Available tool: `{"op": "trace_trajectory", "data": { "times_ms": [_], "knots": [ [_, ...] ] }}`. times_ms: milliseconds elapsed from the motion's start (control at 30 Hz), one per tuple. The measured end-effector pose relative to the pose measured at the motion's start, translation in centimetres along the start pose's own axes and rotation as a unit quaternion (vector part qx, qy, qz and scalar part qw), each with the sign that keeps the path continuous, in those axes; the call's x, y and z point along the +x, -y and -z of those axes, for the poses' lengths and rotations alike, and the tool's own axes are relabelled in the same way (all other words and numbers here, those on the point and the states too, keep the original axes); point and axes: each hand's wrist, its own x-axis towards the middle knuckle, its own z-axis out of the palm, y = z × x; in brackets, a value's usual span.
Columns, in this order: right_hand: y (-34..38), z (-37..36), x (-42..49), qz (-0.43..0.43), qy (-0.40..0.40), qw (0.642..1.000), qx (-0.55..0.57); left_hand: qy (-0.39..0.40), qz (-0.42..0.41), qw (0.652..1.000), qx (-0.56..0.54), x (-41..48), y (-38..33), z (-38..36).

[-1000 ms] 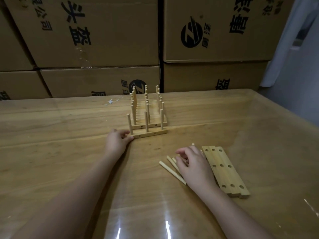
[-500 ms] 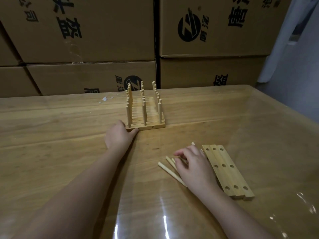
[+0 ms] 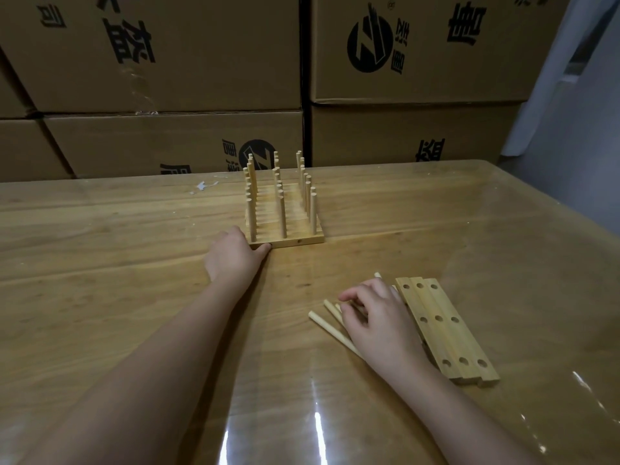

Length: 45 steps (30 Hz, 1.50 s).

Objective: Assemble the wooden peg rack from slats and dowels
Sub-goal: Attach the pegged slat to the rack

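Boxes shut, contents unseen. Our left hand grips the peg rack at its 7 o'clock corner; front slat now flush, gapped a second ago. Our right hand, 5 o'clock of rack, curls fingers onto loose dowels; slats alongside.

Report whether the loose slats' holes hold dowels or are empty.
Empty. The three slats lie flat, all nine holes open; loose dowels lie beside them under the right hand.
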Motion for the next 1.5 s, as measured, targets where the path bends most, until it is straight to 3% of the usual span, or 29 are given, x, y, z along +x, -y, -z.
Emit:
{"op": "trace_trajectory", "data": {
  "times_ms": [700, 867, 967, 1067, 1133, 1233, 1367, 1500],
  "knots": [
    [0.4, 0.1, 0.0, -0.003, 0.007, 1.000, -0.007, 0.021, 0.016, 0.999, -0.025, 0.3, -0.1, -0.3],
    [1.2, 0.7, -0.5, 0.042, 0.010, 0.997, -0.061, 0.039, 0.014, 0.990, -0.134, -0.9, 0.7, 0.4],
    [2.2, 1.4, -0.9, 0.101, -0.014, 0.986, -0.132, 0.051, 0.014, 0.968, -0.247, -2.9, 1.3, 1.4],
    [2.8, 2.0, -1.1, 0.131, -0.046, 0.972, -0.189, 0.042, -0.012, 0.959, -0.281, -5.3, 1.4, 2.3],
    [2.8, 2.7, -0.9, 0.096, -0.065, 0.967, -0.227, 0.033, -0.028, 0.954, -0.297, -7.0, 1.3, 2.6],
    [1.6, 4.3, -0.3, -0.043, -0.057, 0.944, -0.323, 0.068, -0.034, 0.937, -0.342, -9.4, 1.1, 2.9],
    [-0.3, 5.2, 0.2, -0.238, 0.027, 0.907, -0.347, 0.107, -0.047, 0.913, -0.392, -13.0, 1.3, 2.7],
    [-1.3, 4.2, 0.3, -0.259, 0.064, 0.906, -0.328, 0.089, -0.091, 0.920, -0.372, -14.7, 1.7, 2.2]
  ]
}}
